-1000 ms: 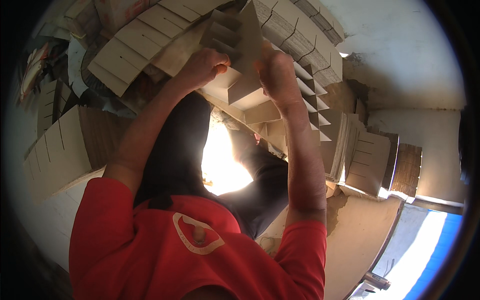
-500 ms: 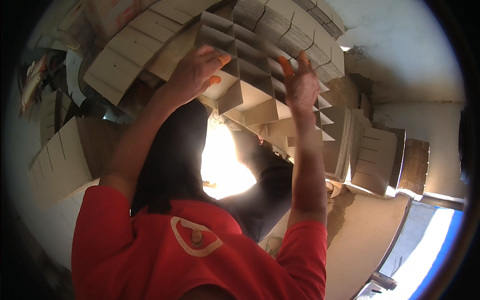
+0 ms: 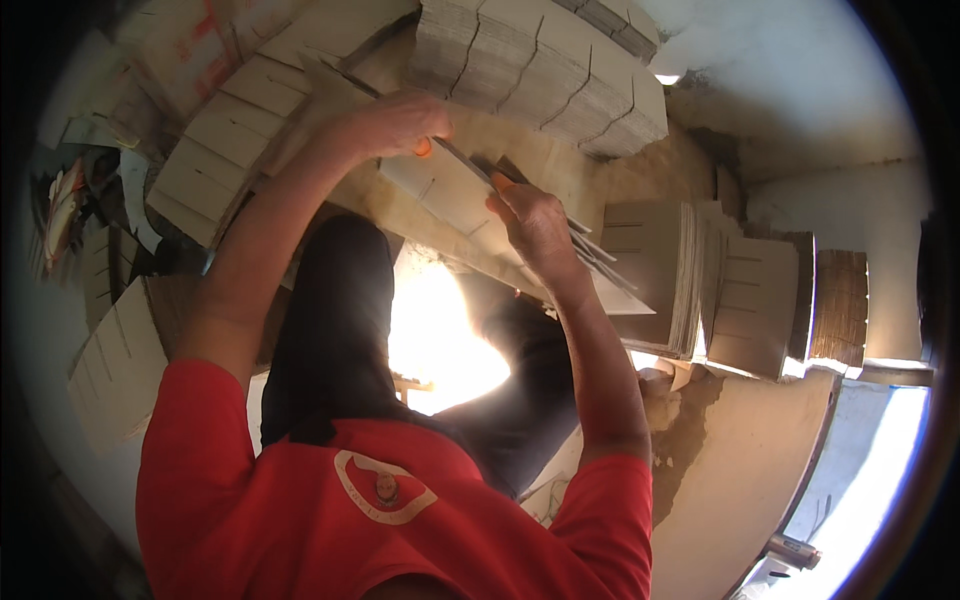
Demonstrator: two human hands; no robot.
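Red cloth takes up the largest area: a short-sleeved red shirt [image 3: 300,530] with a pale-edged emblem on the chest, worn by the person. Next in size, black trousers [image 3: 335,320]; the knees lie on either side of a patch of glaring light. Beyond them, a flat tan work surface [image 3: 500,135], partly covered.

At its far side, a thick stack of grey-tan slotted cardboard sheets [image 3: 540,70], with dark slots running down its side. To the left, an overlapping row of tan slotted cardboard panels [image 3: 225,130]. To the right, an upright pack of pale slotted cardboard sheets [image 3: 750,290].

Between the far stack and the knees: a folded-flat divider of thin grey-tan cardboard strips [image 3: 450,195], slanting down toward the right. Several strip ends fan out at its right end, near the upright pack.

Left hand [image 3: 405,125]: fingers curled nearly closed, pinching the divider's upper edge toward its left end; exact contact partly hidden. Right hand [image 3: 535,225]: half curled, thumb and forefinger closed over the same edge, farther right.

Smallest items noted: an orange fingertip covering [image 3: 423,148] on the left hand, another orange covering [image 3: 502,181] on the right forefinger.
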